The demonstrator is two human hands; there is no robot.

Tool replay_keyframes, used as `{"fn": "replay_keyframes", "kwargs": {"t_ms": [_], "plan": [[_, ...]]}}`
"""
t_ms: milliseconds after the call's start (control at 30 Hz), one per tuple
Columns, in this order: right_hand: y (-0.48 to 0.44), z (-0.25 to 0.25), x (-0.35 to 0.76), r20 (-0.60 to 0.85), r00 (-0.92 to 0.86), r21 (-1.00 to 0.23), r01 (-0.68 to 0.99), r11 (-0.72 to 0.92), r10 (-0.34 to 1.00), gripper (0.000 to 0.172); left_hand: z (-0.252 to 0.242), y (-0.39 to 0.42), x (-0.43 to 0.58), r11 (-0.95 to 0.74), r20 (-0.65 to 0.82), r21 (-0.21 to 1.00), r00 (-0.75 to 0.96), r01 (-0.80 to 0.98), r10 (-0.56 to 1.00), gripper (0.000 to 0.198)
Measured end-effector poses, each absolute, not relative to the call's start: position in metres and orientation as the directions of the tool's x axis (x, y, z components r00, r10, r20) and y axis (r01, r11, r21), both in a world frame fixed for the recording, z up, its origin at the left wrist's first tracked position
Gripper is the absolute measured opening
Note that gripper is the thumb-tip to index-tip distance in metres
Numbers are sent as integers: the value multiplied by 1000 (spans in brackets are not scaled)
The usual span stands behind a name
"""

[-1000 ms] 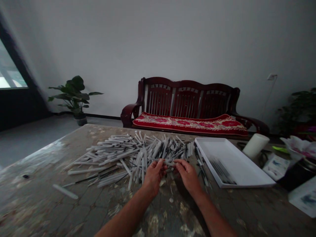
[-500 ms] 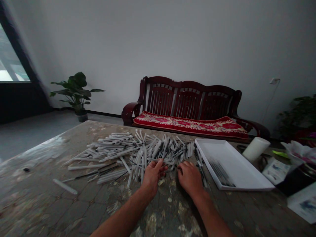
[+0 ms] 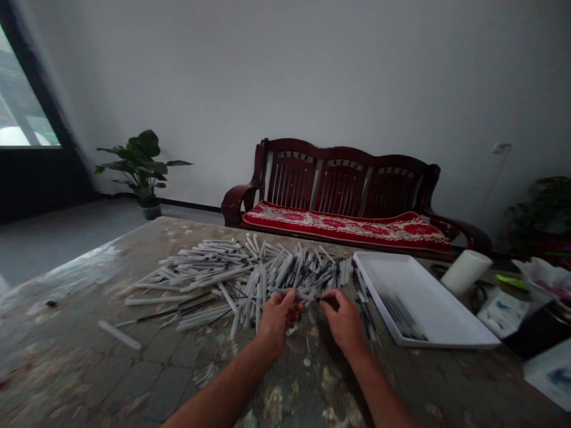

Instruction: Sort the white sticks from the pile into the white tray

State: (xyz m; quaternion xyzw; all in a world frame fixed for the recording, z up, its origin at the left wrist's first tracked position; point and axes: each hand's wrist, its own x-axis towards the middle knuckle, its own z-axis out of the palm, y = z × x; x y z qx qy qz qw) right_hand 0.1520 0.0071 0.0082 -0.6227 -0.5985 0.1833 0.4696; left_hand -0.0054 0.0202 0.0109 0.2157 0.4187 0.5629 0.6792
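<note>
My left hand (image 3: 275, 318) is closed, with thumb and fingers pinching a thin, pale pen-like stick (image 3: 304, 296) that points right. My right hand (image 3: 342, 320) pinches at the stick's dark right end, thumb against forefinger; whether that end is a separate piece I cannot tell. Just beyond both hands spreads a loose pile of pale, translucent pen-like sticks (image 3: 209, 261), many with black ends. A white shallow tray (image 3: 450, 297) stands right of my right hand. Inside its left part lies a row of thin grey, dark-ended sticks (image 3: 404, 315).
The pile rests on a stained, tile-patterned table (image 3: 134, 392). One pale stick (image 3: 119, 335) and a small black piece (image 3: 51, 304) lie apart at left. Beyond the tray are a white roll (image 3: 466, 270) and small boxes (image 3: 504, 313). A wooden bench (image 3: 339, 178) stands behind.
My right hand has turned and its thumb and forefinger now pinch at the stick's right end. My left hand has stayed nearly in place. The whole view has shifted slightly.
</note>
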Motion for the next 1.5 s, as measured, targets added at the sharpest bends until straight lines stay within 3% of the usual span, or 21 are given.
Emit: {"fn": "replay_keyframes", "kwargs": {"t_ms": [67,133,333,733,1067,1333,1500], "plan": [[7,9,151,263,282,-928,336,162,923,16,10,20,-5,273,-325,767,16,-581,946,26],[7,10,148,192,308,-974,175,143,932,23,10,20,-5,278,-329,763,19,-583,944,25],[5,11,140,152,316,-988,70,136,936,27,10,21,-5,281,-332,758,23,-589,943,23],[2,6,136,239,300,-961,206,182,924,18,8,21,-6,274,-318,775,24,-570,948,28],[-1,5,145,380,179,-816,526,238,907,14,6,21,-8,255,-290,790,27,-558,957,35],[-5,13,142,391,92,-727,641,246,916,16,9,16,-8,200,-257,790,-15,-580,966,50],[-7,14,141,415,33,-650,710,270,909,23,14,11,-5,188,-248,805,-31,-562,968,49]]}}
